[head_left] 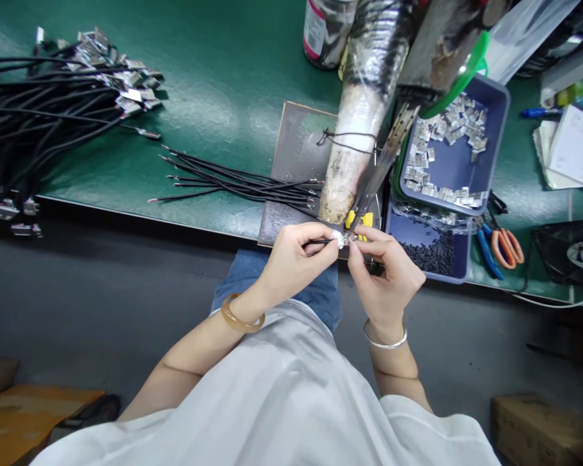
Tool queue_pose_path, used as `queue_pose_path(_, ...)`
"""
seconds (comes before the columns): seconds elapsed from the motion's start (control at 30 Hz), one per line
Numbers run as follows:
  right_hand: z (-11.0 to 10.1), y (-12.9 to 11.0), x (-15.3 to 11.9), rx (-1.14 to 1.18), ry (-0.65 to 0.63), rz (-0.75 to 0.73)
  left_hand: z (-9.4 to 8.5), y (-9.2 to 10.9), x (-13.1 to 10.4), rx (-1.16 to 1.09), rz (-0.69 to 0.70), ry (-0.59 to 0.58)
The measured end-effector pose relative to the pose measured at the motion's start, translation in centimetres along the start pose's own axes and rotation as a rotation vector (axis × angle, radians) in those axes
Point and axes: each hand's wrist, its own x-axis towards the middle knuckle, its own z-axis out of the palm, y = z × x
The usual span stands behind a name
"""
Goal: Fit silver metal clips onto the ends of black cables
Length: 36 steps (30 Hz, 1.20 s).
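At the worktop's (218,32) near edge — left hand (301,255) & right hand (386,272) meet at a cable end

Left hand: fingers drawn tight, thumb vs. index, pinching a black cable (320,242) nr its tip. Right hand: thumb & index almost together, right up by that tip; can't tell if they grip it or some small part. A whitish bit (340,238) sits btwn the two sets of fingers, too small to ID.

Just beyond the fingers: yellow pieces (368,220) & the lower end of a long metal bar (393,142), next to a stained white tube (344,178) tied w/ dark string. Under these, a grey board (298,139).

Left of the fingers, loose black cables (243,184) w/ bare ends, partly on the board; farther left, a big cable bundle (39,103) w/ metal connectors (131,94).

Right of the fingers: lower tray (462,259) of tiny black parts (425,252), nearest; upper tray (454,162) of silvery shells (420,155), a bit beyond. Past them — pliers (508,249) w/ orange handles.
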Motion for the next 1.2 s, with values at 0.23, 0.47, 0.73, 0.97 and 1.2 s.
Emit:
queue_pose_path(0.23,0.1,0.1,0.2,0.003,0.027,-0.026,0.1,0.0,0.3,-0.061,0.010,0.031)
queue_pose_path(0.47,-0.2,-0.3,0.6,-0.031,0.038,-0.059,0.0,0.7,0.3,-0.100,-0.004,0.057)
queue_pose_path(0.73,-0.1,-0.2,0.1,-0.057,0.011,-0.056,-0.5,0.9,0.6,-0.126,-0.144,-0.031)
queue_pose_path(0.97,-0.2,-0.2,0.4,-0.092,0.009,-0.105,-0.3,1.0,0.5,-0.124,-0.134,-0.034)
queue_pose_path(1.2,-0.2,-0.5,0.6,-0.102,0.039,-0.117,-0.3,1.4,0.4,-0.133,-0.129,-0.025)
